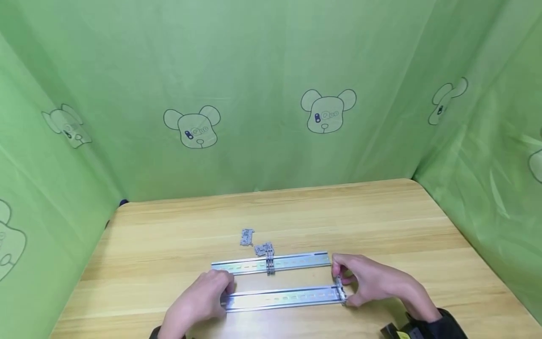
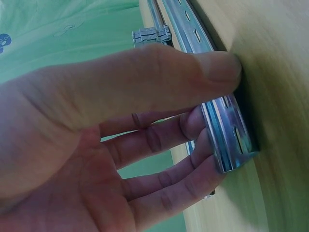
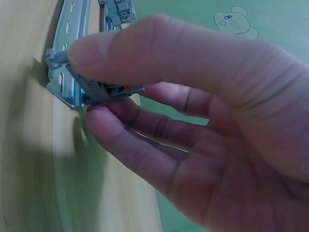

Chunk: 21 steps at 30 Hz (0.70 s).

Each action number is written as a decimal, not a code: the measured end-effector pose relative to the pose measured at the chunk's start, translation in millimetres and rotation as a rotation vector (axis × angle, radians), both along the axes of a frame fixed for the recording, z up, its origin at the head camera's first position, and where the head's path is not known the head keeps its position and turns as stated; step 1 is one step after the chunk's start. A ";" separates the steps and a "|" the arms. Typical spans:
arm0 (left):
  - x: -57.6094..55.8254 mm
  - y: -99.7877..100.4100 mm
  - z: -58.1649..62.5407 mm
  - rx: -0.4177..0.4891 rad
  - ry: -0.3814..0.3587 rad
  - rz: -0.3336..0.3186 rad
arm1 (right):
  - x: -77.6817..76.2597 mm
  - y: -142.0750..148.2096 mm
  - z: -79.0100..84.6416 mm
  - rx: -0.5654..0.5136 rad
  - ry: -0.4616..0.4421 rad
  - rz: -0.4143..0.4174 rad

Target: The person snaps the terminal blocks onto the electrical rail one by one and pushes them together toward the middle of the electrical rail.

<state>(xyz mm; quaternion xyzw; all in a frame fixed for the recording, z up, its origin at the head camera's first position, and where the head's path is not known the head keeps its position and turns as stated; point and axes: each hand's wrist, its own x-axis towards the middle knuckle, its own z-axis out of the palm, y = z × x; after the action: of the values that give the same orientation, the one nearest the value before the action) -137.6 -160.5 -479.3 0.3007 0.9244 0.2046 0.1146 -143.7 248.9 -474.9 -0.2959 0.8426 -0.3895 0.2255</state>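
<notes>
Left grip holds the nearer metal rail; right grip pinches a grey block at the rail's right end.

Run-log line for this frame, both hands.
left hand: grips near rail at left end | right hand: pinches gray clip at right end | far rail: gray blocks across it
</notes>
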 end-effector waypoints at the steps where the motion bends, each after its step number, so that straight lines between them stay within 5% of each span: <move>1: 0.2 -0.2 0.2 0.001 0.003 -0.001 | 0.0 -1.1 0.3 0.000 0.003 0.001; 21: 0.3 0.0 1.9 -0.016 0.028 -0.019 | 4.7 -16.0 -1.1 0.048 0.066 -0.020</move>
<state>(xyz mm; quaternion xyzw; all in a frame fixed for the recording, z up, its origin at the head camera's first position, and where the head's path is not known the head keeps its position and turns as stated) -137.4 -160.5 -477.4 0.3114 0.9246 0.1918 0.1061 -139.0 233.0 -476.0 -0.2947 0.8614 -0.3616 0.2009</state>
